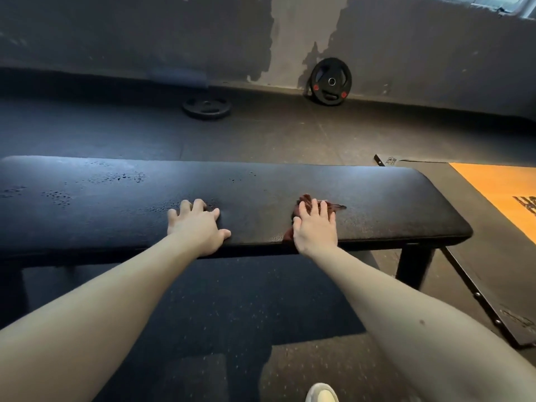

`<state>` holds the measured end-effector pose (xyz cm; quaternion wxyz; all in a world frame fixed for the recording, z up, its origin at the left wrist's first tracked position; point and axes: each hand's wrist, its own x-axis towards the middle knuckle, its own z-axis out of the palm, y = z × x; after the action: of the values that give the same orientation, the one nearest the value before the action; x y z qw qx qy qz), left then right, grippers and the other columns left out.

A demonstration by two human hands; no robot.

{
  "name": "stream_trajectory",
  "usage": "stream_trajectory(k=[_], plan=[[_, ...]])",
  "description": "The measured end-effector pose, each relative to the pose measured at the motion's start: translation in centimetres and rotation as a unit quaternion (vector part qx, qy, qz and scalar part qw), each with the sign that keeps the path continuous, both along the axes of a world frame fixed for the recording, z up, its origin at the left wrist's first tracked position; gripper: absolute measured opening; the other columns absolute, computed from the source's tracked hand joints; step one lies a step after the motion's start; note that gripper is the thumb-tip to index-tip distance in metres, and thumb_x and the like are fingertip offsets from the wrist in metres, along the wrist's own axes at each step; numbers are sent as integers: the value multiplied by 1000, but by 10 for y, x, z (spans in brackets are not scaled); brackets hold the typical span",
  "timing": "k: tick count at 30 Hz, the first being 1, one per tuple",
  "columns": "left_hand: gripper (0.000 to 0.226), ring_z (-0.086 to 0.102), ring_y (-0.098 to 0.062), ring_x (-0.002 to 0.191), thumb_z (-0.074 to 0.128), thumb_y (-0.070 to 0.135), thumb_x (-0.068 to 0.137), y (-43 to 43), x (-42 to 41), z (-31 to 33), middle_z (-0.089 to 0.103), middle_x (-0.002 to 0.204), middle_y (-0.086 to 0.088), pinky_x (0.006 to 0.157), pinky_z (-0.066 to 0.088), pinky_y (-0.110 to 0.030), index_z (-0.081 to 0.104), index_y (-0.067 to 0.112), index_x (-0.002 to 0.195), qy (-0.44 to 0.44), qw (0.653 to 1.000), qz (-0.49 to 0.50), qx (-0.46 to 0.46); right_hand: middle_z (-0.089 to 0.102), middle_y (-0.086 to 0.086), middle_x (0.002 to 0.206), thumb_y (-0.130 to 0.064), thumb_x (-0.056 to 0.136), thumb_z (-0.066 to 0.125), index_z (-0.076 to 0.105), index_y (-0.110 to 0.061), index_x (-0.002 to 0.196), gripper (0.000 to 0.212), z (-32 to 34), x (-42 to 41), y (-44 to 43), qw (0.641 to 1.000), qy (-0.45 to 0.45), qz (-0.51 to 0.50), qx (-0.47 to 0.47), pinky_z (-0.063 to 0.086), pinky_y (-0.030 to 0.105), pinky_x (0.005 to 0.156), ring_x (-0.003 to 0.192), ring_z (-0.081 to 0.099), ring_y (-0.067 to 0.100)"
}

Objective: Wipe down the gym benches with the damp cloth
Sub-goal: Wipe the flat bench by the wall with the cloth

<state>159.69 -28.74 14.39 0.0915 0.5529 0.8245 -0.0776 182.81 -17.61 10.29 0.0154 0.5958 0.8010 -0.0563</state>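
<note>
Pressing the damp cloth (314, 208) flat under our right hand (315, 227), fingers spread, near the right end of the bench (377, 198), we brace with the open left hand (197, 226); droplets (116, 177) leftward need long, overlapping, firm strokes.

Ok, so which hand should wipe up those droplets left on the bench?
The right hand: it presses the cloth flat on the bench. The left hand lies nearer the droplets but is bare.
</note>
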Motion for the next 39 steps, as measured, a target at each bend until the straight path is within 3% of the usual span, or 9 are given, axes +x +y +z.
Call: stream_trajectory(k=[7,10,13,18,24,28,33,36,39], plan=[[59,26,-30,141,43,65,96,-2,-4,-1,34,155,-1,109,28,-50,45,33,146,6,1000,-5,9,8,12,172,-40,109,24,19,-20,164,58,-2,-66,-44,991,45,126,12,-1,48,128,159,-1,31],[70,31,-30,138,46,75,90,-6,-12,1,38,150,-4,108,31,-49,50,28,141,20,999,26,23,9,9,172,-39,110,24,20,-22,164,56,2,-53,-32,980,45,193,-13,1,44,128,159,0,26],[84,30,-30,140,44,85,82,-5,-23,3,39,151,-5,109,30,-49,48,27,143,9,998,65,7,10,8,172,-38,110,24,20,-23,164,56,4,-18,4,990,35,132,-19,3,45,128,159,2,25],[86,27,-30,141,45,87,80,2,-34,4,38,151,-6,111,27,-50,50,28,144,0,997,78,-20,10,12,172,-41,109,20,18,-20,164,59,6,-22,15,1000,14,21,-13,2,51,128,158,1,32],[84,28,-31,141,50,83,82,13,-38,13,37,149,-6,110,28,-48,53,26,143,10,995,74,-64,12,13,171,-42,108,25,21,-20,163,59,2,-100,-22,989,31,143,-4,2,51,127,158,2,32],[78,27,-31,142,53,78,84,14,-41,18,35,149,-5,109,29,-49,49,30,145,11,993,72,-91,11,8,172,-41,110,25,21,-23,163,57,9,-94,-10,978,36,202,-34,1,45,128,159,2,25],[77,30,-28,137,57,80,80,12,-39,15,41,142,-3,106,30,-47,55,32,140,25,995,69,-69,12,9,172,-40,109,21,20,-22,163,57,9,-26,47,996,21,80,-18,5,50,128,159,4,28],[75,31,-29,136,61,78,80,10,-38,14,41,141,-4,106,30,-46,56,31,139,11,995,78,-54,9,12,172,-39,108,21,19,-20,164,59,7,-35,48,999,21,18,-25,1,51,128,159,0,32],[75,31,-29,136,63,77,79,10,-40,13,40,142,-4,107,30,-46,56,32,139,-7,995,86,-47,9,13,172,-40,108,21,18,-19,164,60,6,-73,32,998,29,49,-17,0,53,127,158,0,34]])
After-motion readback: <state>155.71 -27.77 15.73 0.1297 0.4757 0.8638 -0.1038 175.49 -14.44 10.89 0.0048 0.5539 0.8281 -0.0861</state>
